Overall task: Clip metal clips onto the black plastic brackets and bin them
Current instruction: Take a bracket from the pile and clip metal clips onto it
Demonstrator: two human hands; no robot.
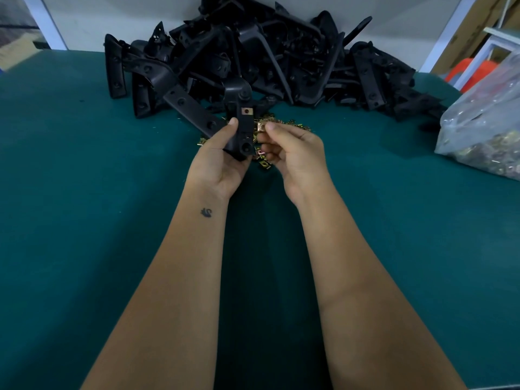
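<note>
My left hand (218, 161) grips a black plastic bracket (239, 119) upright above the table, thumb on its left edge. One brass-coloured metal clip (246, 110) sits on the bracket's upper part. My right hand (292, 153) pinches another metal clip (260, 127) between thumb and fingertips, right beside the bracket's right edge. Below and behind the hands lies a small heap of loose metal clips (281, 123) on the green table.
A big pile of black brackets (253, 52) fills the far middle of the green table (84, 178). A clear plastic bag of metal clips (484, 136) lies at the right edge. White frame posts and an orange stool (464, 71) stand beyond the table.
</note>
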